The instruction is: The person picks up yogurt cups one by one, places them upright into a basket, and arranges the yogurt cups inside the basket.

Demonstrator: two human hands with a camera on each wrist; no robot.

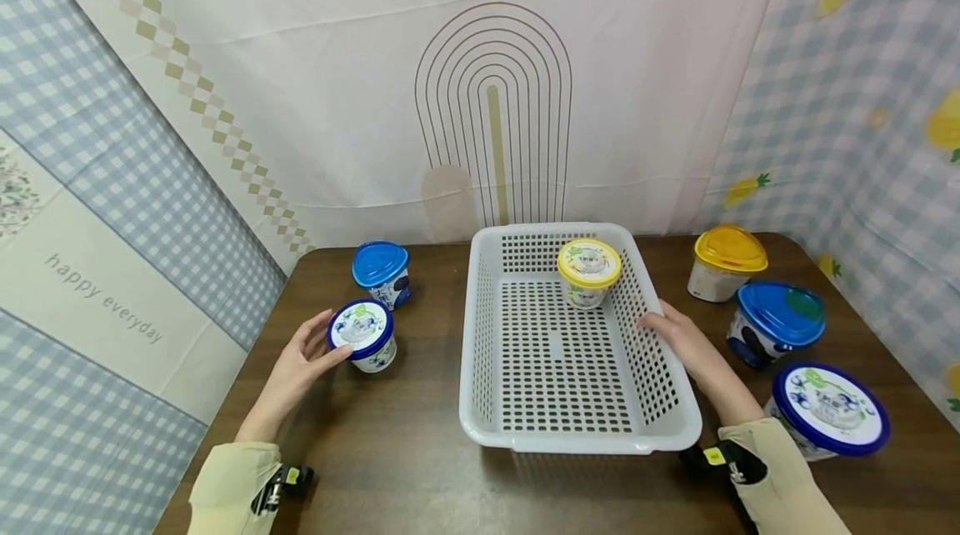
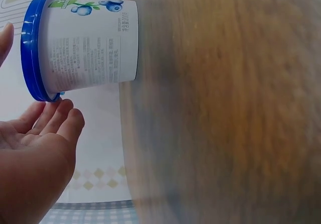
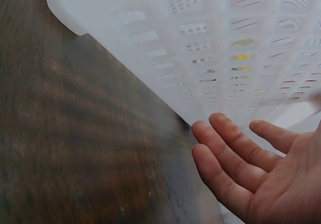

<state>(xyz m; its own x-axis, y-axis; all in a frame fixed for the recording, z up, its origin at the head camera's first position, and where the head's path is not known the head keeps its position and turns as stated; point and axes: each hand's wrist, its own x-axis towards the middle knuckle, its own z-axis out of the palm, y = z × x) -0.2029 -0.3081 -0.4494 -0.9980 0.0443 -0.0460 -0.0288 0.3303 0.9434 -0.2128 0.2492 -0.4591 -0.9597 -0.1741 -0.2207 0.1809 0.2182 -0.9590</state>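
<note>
My left hand (image 1: pixel 306 352) reaches around a white yogurt tub with a dark blue lid (image 1: pixel 362 328), thumb and fingers spread at the lid's sides. In the left wrist view the thumb stands apart from the lid, and the fingertips are right at its lower edge; blueberries decorate the tub's wall (image 2: pixel 95 43). My right hand (image 1: pixel 682 339) holds the right side of a light grey plastic basket (image 1: pixel 480 335), thumb over the rim and the other fingers outside, near the perforated wall (image 3: pixel 150 18). Inside the basket, toward the back right, stands a yellow-lidded tub (image 1: pixel 588 268).
Behind the left tub stands a cup with a bright blue lid (image 1: pixel 380 264). Along the right side are a yellow-lidded cup (image 1: pixel 727 256), a blue-lidded cup (image 1: pixel 780 318) and a large dark-blue-lidded tub (image 1: pixel 831 408). Fabric (image 1: pixel 360 102) hangs behind the brown table (image 1: pixel 405 452).
</note>
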